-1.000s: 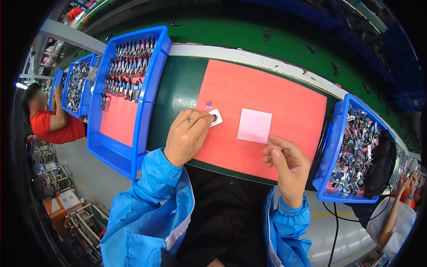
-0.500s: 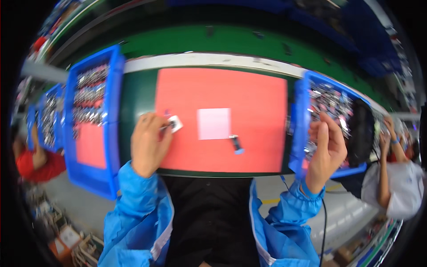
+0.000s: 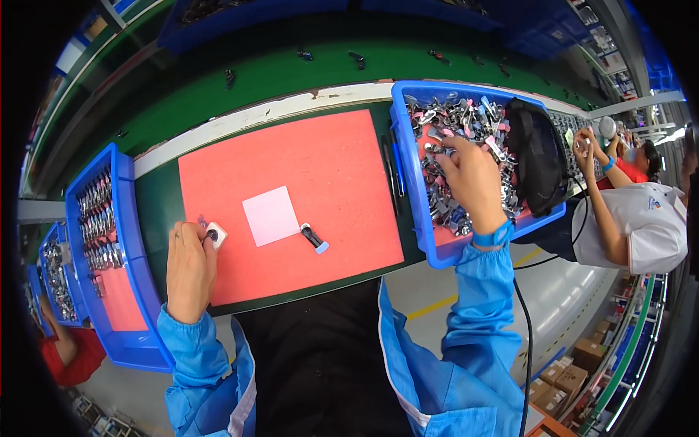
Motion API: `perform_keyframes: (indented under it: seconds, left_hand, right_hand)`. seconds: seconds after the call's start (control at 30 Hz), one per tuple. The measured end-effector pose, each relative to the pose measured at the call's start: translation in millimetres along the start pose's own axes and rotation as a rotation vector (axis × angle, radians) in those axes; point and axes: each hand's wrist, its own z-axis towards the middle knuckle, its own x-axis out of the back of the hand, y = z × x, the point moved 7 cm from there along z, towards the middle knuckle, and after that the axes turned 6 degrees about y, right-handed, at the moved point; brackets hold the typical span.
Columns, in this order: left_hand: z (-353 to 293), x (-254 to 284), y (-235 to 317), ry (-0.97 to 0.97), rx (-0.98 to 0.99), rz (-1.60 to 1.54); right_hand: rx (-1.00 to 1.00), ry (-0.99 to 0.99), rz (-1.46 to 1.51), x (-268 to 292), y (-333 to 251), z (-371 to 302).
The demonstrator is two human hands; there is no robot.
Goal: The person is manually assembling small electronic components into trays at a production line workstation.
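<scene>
My left hand (image 3: 191, 266) rests at the left edge of the red mat (image 3: 342, 167), fingers curled and pressed together beside a small white square piece (image 3: 216, 235) with a dark round centre. Whatever its fingertips hold is hidden. My right hand (image 3: 473, 180) reaches into the right blue bin (image 3: 429, 244), thumb and forefinger apart above a heap of small metal clippers (image 3: 455, 207) resembling nail clippers, some with pink or blue ends. A pale pink square sheet (image 3: 270, 215) lies mid-mat. Just right of it is a dark clipper with a light-blue end (image 3: 314, 238).
On the left, a blue bin (image 3: 156, 320) holds rows of clippers. A black bag (image 3: 537, 156) lies over the right bin's far side, and a pen (image 3: 398, 167) lies beside that bin. Beyond the white ledge (image 3: 262, 113), loose pieces dot a green belt (image 3: 328, 65). Co-workers sit at both sides.
My view has turned toward the right. My right hand has moved from above the right bin's near part down among the clippers. My left hand stays beside the white piece.
</scene>
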Motion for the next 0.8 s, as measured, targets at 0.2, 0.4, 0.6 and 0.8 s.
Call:
perform_keyframes:
  seconds: [0.2,0.4,0.6,0.8]
  left_hand:
    - [-3.0,6.5,-8.2,-0.139,0.425,-0.491]
    - [-8.8,4.3,-0.5,-0.187,0.486,-1.069]
    - [11.5,17.0,20.0,0.116,0.435,-1.513]
    - [21.5,14.6,43.9,0.243,0.530,-1.986]
  right_hand:
    - [0.247,0.006,-0.261,-22.2,-16.8,12.6]
    - [0.197,0.208,-0.121,5.1,-26.4,3.8]
    - [-0.154,-0.105,1.237,0.0,-131.4,-75.6]
    - [-0.174,-0.462,1.328,-73.3,-214.1,-132.1]
